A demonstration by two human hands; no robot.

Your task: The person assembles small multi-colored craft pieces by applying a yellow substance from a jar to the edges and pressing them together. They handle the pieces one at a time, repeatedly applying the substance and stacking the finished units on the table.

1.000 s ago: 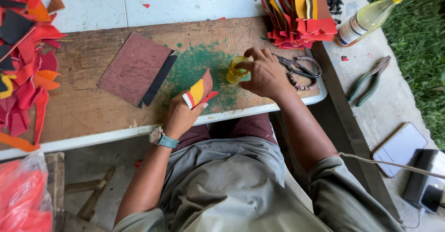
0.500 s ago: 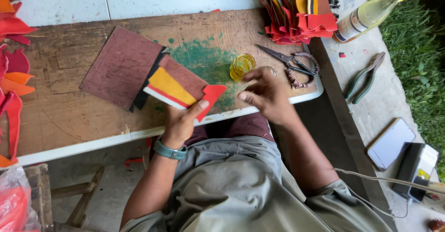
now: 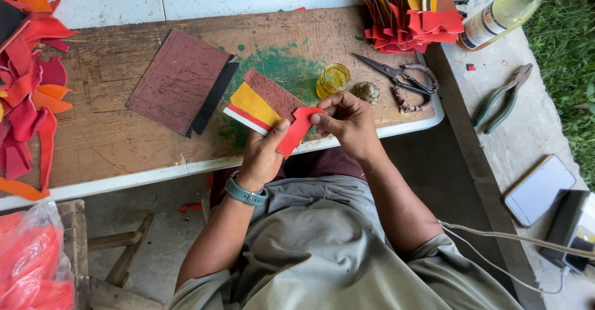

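My left hand (image 3: 263, 155) grips a stack of layered leather pieces (image 3: 263, 102), brown, yellow, red and white, held over the wooden board's front edge. A red leather strip (image 3: 297, 129) hangs off the stack's near end. My right hand (image 3: 348, 121) pinches the top of that red strip with thumb and fingers. Just beyond the hands stands a small jar of yellow glue (image 3: 333, 78), with a round lid (image 3: 367, 92) beside it.
A maroon leather sheet (image 3: 178, 78) lies over a black one on the wooden board (image 3: 111, 143). Scissors (image 3: 396, 78) lie at right, pliers (image 3: 505, 96) and a glass bottle (image 3: 505, 13) on the concrete ledge. Piles of red and orange scraps (image 3: 28, 87) sit left, cut pieces (image 3: 412, 13) far right. A phone (image 3: 538, 189) lies nearby.
My right hand has come back from the glue jar to the stack and taken hold of the red strip. My left hand has tilted the stack flatter and nearer.
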